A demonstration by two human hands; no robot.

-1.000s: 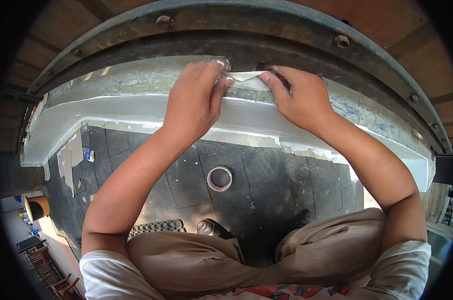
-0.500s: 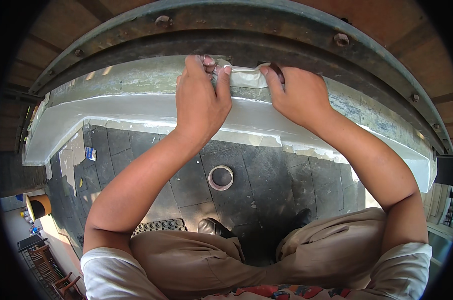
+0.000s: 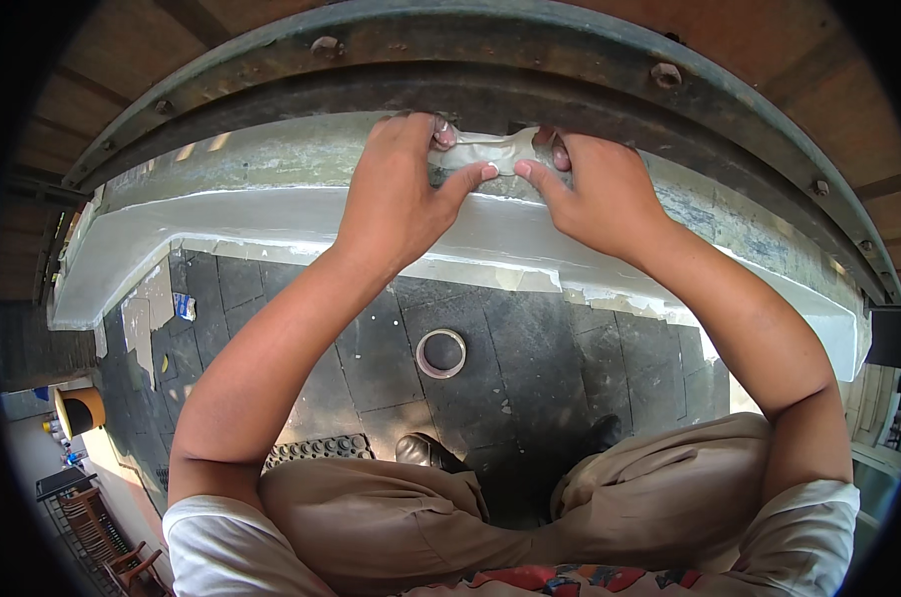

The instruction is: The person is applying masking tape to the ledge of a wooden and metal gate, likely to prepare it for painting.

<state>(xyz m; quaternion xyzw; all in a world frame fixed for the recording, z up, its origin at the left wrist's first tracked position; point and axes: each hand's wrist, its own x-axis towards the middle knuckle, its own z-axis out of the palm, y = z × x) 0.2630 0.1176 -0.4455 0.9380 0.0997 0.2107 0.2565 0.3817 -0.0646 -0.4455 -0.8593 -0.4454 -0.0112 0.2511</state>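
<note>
A pale, wrinkled strip that looks like masking tape lies between my two hands on the bare top of a ledge, beneath a dark metal beam. My left hand grips its left end, fingers curled at the far edge and thumb pressed on the near edge. At the right end, my right hand pinches the strip, its thumb close to the left thumb. Something small and brown shows by the right fingers; I cannot make out what it is. The fingertips are partly hidden under the beam.
A rusty bolted metal beam curves close above my hands. The ledge's front is painted white. On the dark tiled floor lie a tape roll and a small blue-and-white packet. A studded mat is beside my shoe.
Both thumbs have come down to the near edge of the strip and closer together. My left fingers have shifted slightly right, and the strip now sits flatter against the ledge.
</note>
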